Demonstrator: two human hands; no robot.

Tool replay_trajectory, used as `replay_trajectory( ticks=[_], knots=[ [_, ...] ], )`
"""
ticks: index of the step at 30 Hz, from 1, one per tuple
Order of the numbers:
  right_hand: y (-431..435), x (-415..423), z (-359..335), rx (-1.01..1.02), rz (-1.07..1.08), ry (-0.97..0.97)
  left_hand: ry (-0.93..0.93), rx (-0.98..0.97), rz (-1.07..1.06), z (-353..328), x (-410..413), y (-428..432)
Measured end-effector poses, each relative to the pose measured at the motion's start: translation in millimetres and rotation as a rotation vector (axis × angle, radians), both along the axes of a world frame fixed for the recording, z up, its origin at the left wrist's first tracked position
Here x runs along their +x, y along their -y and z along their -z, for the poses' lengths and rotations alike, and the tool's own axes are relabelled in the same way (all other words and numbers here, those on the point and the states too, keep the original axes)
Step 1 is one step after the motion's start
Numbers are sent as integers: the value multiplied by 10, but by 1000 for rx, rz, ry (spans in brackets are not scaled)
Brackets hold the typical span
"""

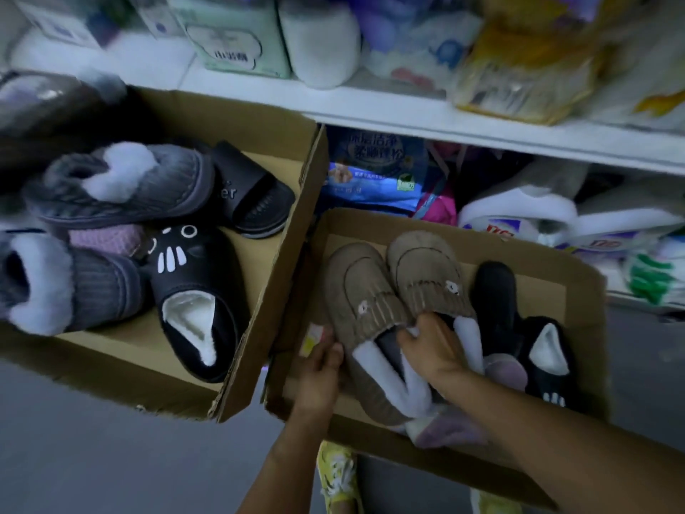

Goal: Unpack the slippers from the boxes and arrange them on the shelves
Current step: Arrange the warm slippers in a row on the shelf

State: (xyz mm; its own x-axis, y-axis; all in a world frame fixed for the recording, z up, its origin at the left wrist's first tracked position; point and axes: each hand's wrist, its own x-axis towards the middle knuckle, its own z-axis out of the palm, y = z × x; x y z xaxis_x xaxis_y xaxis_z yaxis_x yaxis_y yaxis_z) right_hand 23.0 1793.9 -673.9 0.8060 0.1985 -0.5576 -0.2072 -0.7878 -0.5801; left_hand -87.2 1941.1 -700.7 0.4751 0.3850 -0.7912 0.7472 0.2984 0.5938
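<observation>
Two open cardboard boxes stand on the floor below the shelves. In the right box lies a pair of brown fleece-lined slippers: the left one and the right one. My right hand grips both at their openings, fingers curled into the white lining. My left hand holds the outer edge of the left brown slipper. A black cat slipper and a lilac slipper lie beside them. The left box holds grey plush slippers, a black cat slipper and a black slide.
A white shelf edge runs above the boxes, stacked with tissue packs and paper rolls. The lower shelf holds a blue pack and more wrapped goods. Grey floor lies in front. My yellow shoe shows below the right box.
</observation>
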Motion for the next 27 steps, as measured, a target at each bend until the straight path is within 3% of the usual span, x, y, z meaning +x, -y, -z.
replay_trajectory(
  ticks=[2, 6, 10, 19, 27],
  knots=[
    [306, 68, -291, 12, -94, 51, 48, -43, -72, -423, 128, 170],
    [923, 186, -932, -191, -366, 131, 154, -57, -138, -1127, 280, 377],
    [1417, 262, -1641, -255, -512, 222, 224, -6, -87, -1799, 336, 652],
    [2385, 407, -3009, -191, -616, 479, 295, -26, 8, -2965, 123, 1576],
    [3551, 211, -3879, -167, -539, 680, 421, -23, 163, -3785, 152, 2553]
  ],
)
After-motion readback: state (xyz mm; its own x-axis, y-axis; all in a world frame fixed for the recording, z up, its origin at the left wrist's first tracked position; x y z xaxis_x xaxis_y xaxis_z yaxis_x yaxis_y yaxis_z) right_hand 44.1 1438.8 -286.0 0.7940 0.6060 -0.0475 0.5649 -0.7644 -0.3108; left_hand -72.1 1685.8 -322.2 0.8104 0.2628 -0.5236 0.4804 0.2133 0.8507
